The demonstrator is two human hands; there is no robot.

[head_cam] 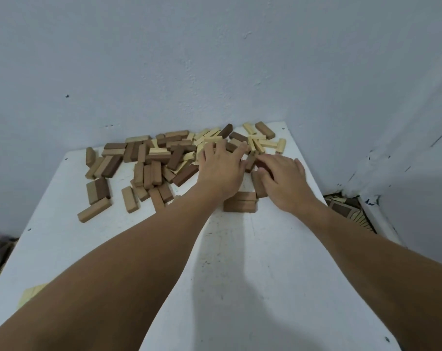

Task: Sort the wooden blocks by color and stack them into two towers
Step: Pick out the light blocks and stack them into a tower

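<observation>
A heap of wooden blocks (164, 158), brown, tan and pale yellow, lies along the far edge of the white table (240, 274) against the wall. My left hand (219, 171) reaches over the heap with fingers spread and straight, its fingertips resting on blocks near the middle. My right hand (283, 181) is just to its right, index finger and thumb curled round a dark brown block (264, 165). A low stack of brown blocks (240, 203) sits on the table below both hands, partly hidden by my left wrist.
The blue-grey wall (214, 59) stands right behind the heap. Pale yellow blocks (30, 292) show at the table's near left edge, half hidden by my left forearm. Right of the table lies a patterned floor (346, 209) in the room's corner.
</observation>
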